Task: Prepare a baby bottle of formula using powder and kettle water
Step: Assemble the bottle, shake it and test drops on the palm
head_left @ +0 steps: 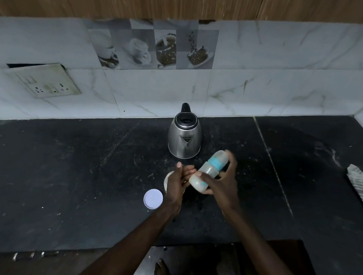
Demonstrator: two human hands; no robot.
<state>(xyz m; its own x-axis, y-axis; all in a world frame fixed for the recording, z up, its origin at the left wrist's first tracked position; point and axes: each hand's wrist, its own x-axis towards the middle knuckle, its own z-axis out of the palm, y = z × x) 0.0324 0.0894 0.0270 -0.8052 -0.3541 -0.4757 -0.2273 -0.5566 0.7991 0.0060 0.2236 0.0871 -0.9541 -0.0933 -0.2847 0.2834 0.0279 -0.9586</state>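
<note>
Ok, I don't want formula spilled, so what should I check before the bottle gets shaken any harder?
1. Right hand grips the baby bottle: ok.
2. Blue collar ring screwed tight: cannot tell.
3. Left hand supporting the bottle base: ok, fingertips touch it.
4. Bottle clear of the kettle: ok, apart.
5. Powder container closed: not ok, its white lid lies beside it on the counter.
</note>
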